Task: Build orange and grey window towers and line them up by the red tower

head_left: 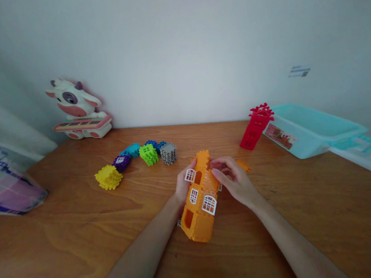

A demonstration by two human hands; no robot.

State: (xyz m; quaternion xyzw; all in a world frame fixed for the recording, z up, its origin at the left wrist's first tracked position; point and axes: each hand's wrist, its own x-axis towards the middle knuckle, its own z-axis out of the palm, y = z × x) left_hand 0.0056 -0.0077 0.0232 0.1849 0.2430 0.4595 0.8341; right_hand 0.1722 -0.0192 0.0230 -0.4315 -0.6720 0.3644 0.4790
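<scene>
An orange toy tower (203,219) built of interlocking panels lies tilted between my hands, its top end pointing away from me. White lattice windows (209,204) stand out from its sides, some swung outward. My left hand (182,186) wraps around the left side near the upper part, its fingers partly hidden behind the tower. On the upper right side, my right hand (233,179) presses with thumb and fingers against the orange panels. Beyond the right hand lies a loose orange piece (243,165), partly covered by the fingers.
Stacks of yellow (108,178), purple, blue, green (148,154) and grey (168,153) panels sit on the wooden table (82,227). A red tower (255,128) stands beside a turquoise bin (316,131). A cow toy keyboard (79,112) and plastic bag (9,182) are at left.
</scene>
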